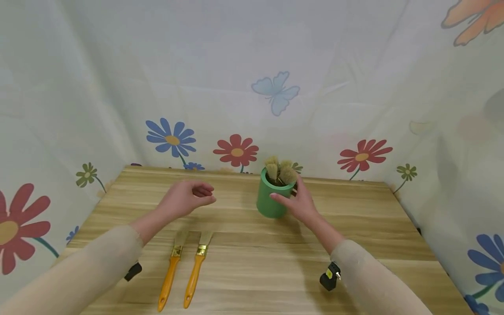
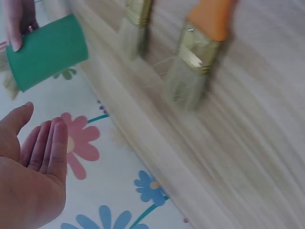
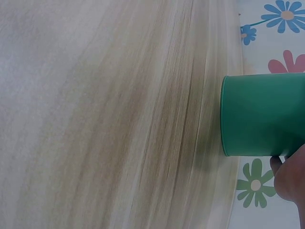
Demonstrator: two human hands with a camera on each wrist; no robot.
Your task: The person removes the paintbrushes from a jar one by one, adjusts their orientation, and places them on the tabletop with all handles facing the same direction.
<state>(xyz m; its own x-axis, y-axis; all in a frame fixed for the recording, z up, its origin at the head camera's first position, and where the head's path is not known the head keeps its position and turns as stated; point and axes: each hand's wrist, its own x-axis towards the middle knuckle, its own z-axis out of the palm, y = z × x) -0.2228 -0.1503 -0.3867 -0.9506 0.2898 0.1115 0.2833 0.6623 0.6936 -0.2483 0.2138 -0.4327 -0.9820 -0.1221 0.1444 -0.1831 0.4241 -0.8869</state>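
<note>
My right hand (image 1: 302,204) grips a green cylindrical cup (image 1: 269,202) near the back of the table, thumb on the near side. Pale bristle tufts (image 1: 288,175) stick up out of the cup's mouth; what lies below them is hidden inside. Whether the cup's base touches the wood cannot be made out. To the left, my left hand (image 1: 184,199) hovers above the table, fingers loosely bent and holding nothing. In the left wrist view its palm (image 2: 33,191) faces up beside the cup. Two flat paintbrushes with orange handles (image 1: 167,284) (image 1: 193,280) lie nearest that hand.
A wood-grain table (image 1: 252,271) spans the lower view, its back edge meeting a pale hanging cloth (image 1: 220,57) printed with flowers and butterflies. The cloth also rises along both sides. Small black devices (image 1: 330,278) sit at both wrists.
</note>
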